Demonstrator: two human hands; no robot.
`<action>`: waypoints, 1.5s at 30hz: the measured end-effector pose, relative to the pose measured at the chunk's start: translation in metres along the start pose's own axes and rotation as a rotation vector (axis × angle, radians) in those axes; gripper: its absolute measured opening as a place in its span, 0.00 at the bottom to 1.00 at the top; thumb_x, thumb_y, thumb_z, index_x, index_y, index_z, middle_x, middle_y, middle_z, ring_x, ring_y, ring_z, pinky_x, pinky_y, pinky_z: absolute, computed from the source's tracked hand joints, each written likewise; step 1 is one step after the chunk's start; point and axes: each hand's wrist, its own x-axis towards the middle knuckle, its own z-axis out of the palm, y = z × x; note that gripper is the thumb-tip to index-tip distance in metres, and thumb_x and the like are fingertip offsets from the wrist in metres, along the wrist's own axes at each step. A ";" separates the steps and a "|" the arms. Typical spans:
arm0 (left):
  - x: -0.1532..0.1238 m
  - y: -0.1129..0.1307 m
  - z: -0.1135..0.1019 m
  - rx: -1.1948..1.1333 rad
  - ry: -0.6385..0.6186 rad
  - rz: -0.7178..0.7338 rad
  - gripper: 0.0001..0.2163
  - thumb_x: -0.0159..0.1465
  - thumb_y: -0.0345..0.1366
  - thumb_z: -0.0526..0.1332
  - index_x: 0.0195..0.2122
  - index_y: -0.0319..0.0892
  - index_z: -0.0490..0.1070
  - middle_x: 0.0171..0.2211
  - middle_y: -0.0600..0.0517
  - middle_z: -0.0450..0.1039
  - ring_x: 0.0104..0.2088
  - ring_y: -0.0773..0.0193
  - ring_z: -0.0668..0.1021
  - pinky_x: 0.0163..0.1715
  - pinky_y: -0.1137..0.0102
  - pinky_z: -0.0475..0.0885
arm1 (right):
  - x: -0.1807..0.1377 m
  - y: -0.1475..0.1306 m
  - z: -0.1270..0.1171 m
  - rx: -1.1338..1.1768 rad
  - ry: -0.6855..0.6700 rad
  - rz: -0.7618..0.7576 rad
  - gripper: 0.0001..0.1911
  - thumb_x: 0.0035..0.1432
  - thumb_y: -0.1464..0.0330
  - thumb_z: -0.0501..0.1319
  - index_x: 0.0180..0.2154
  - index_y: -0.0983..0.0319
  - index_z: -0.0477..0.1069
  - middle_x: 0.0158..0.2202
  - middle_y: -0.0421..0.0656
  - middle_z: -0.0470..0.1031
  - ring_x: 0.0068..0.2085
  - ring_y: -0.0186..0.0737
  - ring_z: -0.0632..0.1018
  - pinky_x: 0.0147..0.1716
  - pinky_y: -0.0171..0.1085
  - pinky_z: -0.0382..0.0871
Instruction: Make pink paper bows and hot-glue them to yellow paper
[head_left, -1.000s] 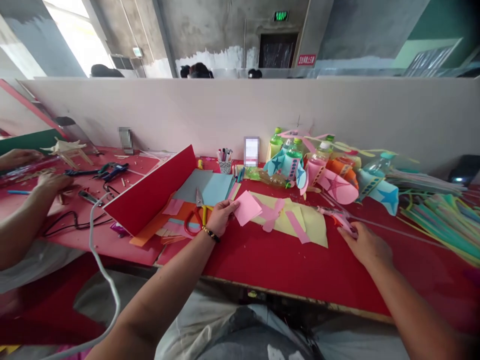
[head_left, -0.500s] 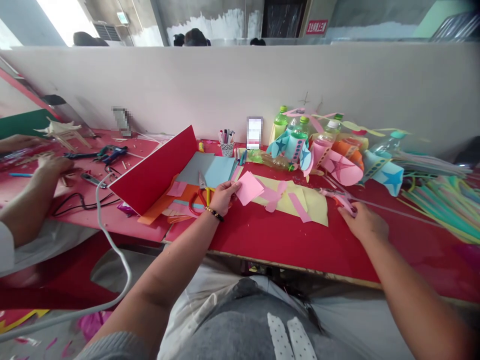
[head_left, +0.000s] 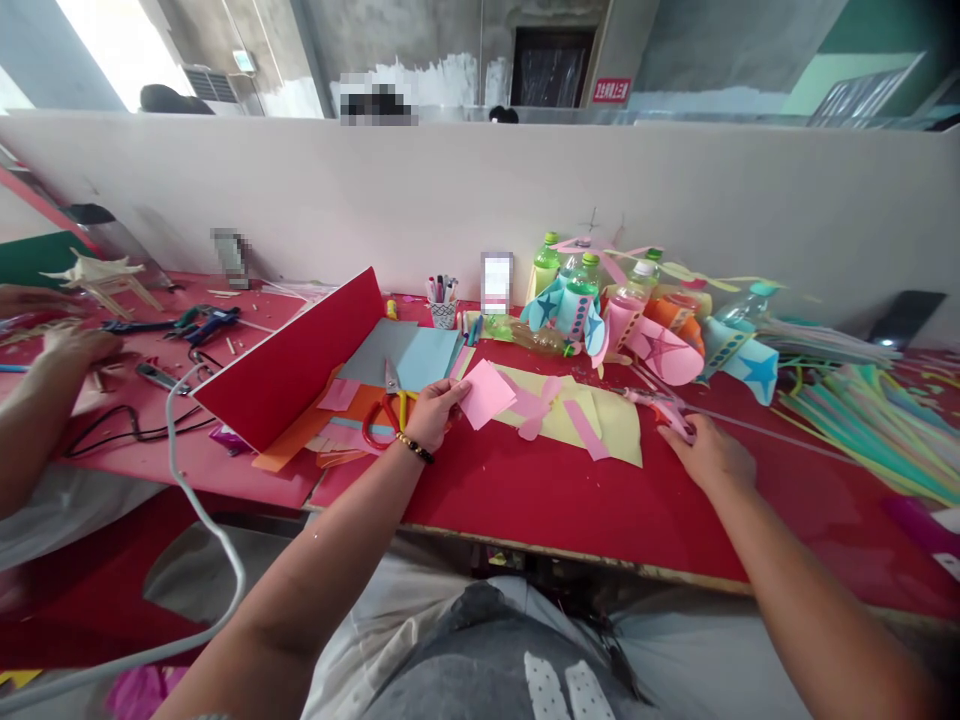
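My left hand (head_left: 431, 412), with a beaded bracelet on the wrist, pinches the edge of a pink paper square (head_left: 486, 392) held just above the red table (head_left: 540, 500). My right hand (head_left: 705, 455) lies on the table with its fingers on pink-handled scissors (head_left: 660, 408). Between the hands lies a yellow sheet (head_left: 592, 420) with pink paper strips on it. Red-and-yellow-handled scissors (head_left: 386, 415) lie just left of my left hand, on a pile of coloured paper.
A red card sheet (head_left: 292, 360) leans up at the left. Decorated plastic bottles (head_left: 592, 305) and a pen cup (head_left: 442, 305) stand by the white partition. Coloured strips (head_left: 870, 410) pile at the right. Another person's arm (head_left: 37, 410) works at the far left among pliers and cables.
Both hands keep their hold; the view has shifted slightly. The other person's hand at the left has moved a little.
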 end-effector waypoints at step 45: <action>-0.019 0.002 0.003 -0.101 -0.009 -0.149 0.13 0.53 0.42 0.68 0.23 0.39 0.67 0.19 0.57 0.60 0.19 0.75 0.61 0.20 0.78 0.58 | -0.007 0.008 0.012 0.061 0.081 -0.115 0.28 0.59 0.49 0.50 0.51 0.61 0.66 0.49 0.51 0.75 0.45 0.55 0.77 0.31 0.44 0.70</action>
